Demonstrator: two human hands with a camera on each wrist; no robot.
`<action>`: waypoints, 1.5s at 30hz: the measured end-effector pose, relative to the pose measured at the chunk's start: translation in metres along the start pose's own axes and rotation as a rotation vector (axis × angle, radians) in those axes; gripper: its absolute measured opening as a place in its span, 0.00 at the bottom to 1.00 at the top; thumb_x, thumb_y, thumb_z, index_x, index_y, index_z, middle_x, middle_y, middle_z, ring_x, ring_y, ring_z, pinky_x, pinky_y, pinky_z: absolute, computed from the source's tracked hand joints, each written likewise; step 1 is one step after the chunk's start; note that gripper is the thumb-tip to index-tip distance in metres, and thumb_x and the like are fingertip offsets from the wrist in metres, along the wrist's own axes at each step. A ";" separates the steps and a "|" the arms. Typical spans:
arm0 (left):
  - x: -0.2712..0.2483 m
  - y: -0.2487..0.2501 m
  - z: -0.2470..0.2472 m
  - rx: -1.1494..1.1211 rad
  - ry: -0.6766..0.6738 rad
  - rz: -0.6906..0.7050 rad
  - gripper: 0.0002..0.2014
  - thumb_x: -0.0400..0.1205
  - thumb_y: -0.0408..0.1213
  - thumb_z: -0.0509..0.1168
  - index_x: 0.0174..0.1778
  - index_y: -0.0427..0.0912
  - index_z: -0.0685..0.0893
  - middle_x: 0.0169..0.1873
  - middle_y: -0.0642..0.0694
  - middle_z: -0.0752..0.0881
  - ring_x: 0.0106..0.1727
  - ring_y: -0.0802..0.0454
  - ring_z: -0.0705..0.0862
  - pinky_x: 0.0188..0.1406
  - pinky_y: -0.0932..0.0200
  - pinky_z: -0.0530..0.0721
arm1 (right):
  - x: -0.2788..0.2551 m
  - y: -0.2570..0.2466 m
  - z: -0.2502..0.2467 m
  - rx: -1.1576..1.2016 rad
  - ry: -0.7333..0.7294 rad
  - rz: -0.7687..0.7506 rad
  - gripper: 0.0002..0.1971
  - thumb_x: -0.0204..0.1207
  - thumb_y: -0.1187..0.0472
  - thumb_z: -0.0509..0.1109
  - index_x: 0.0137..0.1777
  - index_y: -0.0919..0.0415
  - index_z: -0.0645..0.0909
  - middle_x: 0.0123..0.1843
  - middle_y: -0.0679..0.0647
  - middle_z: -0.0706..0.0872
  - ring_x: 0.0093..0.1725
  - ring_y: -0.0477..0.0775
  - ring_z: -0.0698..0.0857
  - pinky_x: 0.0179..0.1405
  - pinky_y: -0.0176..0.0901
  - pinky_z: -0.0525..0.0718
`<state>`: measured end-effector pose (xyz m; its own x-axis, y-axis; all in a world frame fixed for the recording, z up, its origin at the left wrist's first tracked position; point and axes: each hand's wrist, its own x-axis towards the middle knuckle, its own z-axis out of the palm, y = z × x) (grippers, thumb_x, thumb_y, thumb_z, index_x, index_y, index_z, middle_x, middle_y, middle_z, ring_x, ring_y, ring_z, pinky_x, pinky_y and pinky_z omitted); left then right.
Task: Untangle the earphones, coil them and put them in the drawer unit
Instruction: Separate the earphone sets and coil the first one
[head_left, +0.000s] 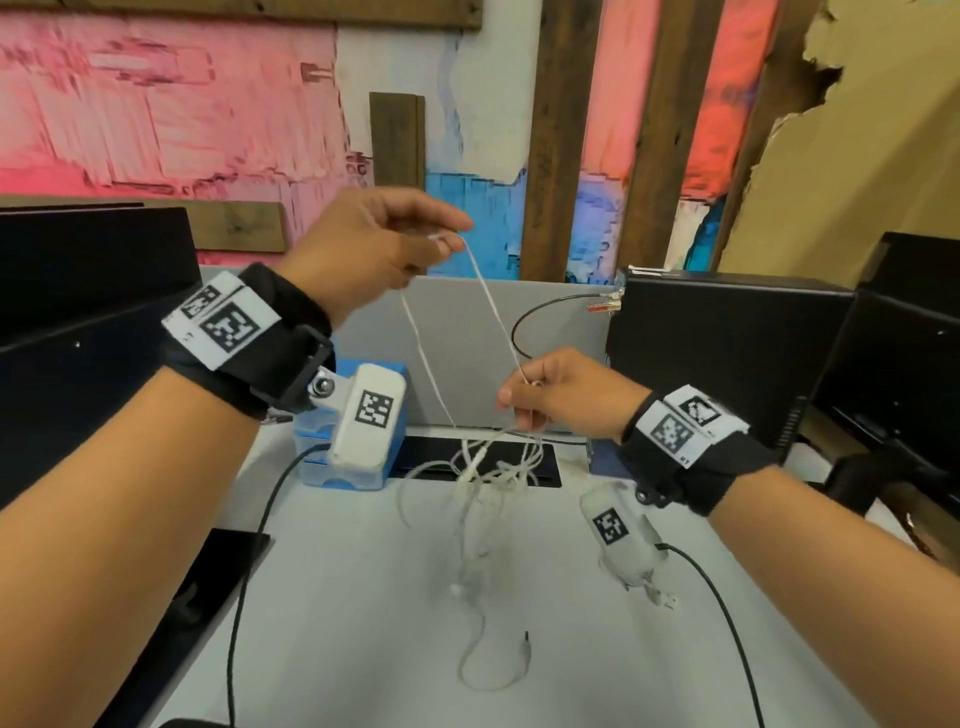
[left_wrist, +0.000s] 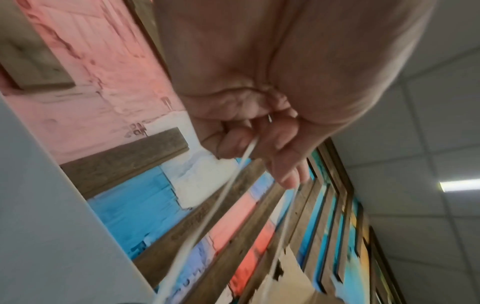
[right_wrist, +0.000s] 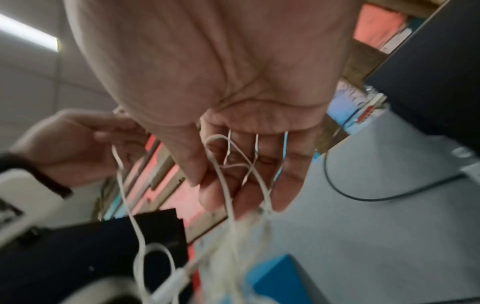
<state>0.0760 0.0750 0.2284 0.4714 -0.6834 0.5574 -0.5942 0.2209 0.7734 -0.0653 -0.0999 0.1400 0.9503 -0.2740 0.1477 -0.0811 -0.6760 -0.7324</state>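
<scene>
White earphones (head_left: 483, 467) hang in a tangle above the white desk (head_left: 363, 597). My left hand (head_left: 384, 244) is raised high and pinches a strand of the cord (left_wrist: 246, 152). Lower and to the right, my right hand (head_left: 540, 395) pinches the same cord, with several loops (right_wrist: 233, 168) running across its curled fingers. A taut length runs between the two hands. The knot, an earbud (head_left: 456, 590) and the black jack plug (head_left: 527, 642) dangle down to the desk. The blue drawer unit (head_left: 311, 452) stands behind my left wrist, partly hidden by the wrist camera.
A black computer case (head_left: 727, 353) stands at the right with a black cable (head_left: 545, 312) looping from it. A dark monitor (head_left: 78, 312) is at the left. A grey partition (head_left: 467, 353) rises behind the desk, and a black slot (head_left: 431, 457) lies under the tangle.
</scene>
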 end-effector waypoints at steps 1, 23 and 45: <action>0.001 -0.002 -0.005 -0.035 0.069 0.000 0.12 0.80 0.26 0.70 0.48 0.49 0.89 0.35 0.56 0.90 0.27 0.63 0.79 0.24 0.68 0.73 | 0.001 0.012 0.001 -0.063 -0.002 0.044 0.11 0.82 0.57 0.69 0.43 0.59 0.90 0.35 0.59 0.89 0.35 0.51 0.85 0.47 0.45 0.86; -0.031 -0.081 0.068 0.186 0.093 -0.121 0.07 0.76 0.31 0.71 0.38 0.48 0.86 0.37 0.44 0.89 0.36 0.51 0.85 0.43 0.54 0.86 | -0.004 -0.014 0.000 0.062 0.190 0.014 0.13 0.80 0.57 0.72 0.42 0.67 0.90 0.24 0.46 0.84 0.21 0.37 0.76 0.27 0.24 0.75; -0.063 -0.085 0.091 -0.162 -0.272 -0.322 0.08 0.83 0.41 0.68 0.47 0.41 0.89 0.22 0.51 0.74 0.22 0.56 0.64 0.20 0.63 0.62 | -0.015 -0.030 -0.002 0.382 0.228 -0.052 0.11 0.77 0.65 0.74 0.57 0.66 0.85 0.52 0.64 0.91 0.46 0.52 0.88 0.47 0.46 0.89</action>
<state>0.0372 0.0358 0.1005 0.4144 -0.8884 0.1978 -0.3258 0.0581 0.9436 -0.0775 -0.0769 0.1609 0.8560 -0.4192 0.3025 0.1228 -0.4035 -0.9067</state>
